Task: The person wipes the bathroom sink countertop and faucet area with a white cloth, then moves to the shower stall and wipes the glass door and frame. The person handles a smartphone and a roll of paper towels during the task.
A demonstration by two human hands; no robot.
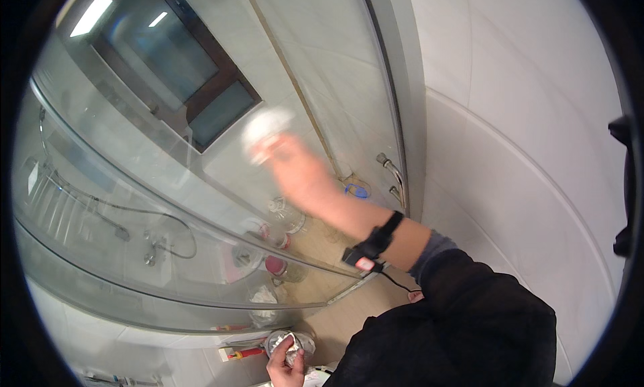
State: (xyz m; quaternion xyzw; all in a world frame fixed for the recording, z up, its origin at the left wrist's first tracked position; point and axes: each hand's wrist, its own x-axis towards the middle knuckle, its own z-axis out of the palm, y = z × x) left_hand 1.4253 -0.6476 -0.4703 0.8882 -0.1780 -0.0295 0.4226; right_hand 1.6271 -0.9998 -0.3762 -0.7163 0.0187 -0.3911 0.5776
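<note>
My right hand (279, 150) is blurred, raised against the curved glass shower panel (322, 110). It grips a white wad (266, 127), too blurred to tell whether cloth or paper. A black strap with a small lit device (366, 263) circles that wrist. At the bottom of the view, my left hand (287, 369) has its thumb and fingers curled around crumpled white paper (290, 347). Just beyond those fingers stands a lined waste bin (309, 342), partly hidden by the hand.
Clear plastic bottles (287, 213) and a pink-capped container (275, 265) show through the glass at floor level. A metal door handle (395, 175) sits near the right frame. Beside the bin lies a red-handled tool (246, 353). A shower hose (193, 236) and mixer appear in the glass.
</note>
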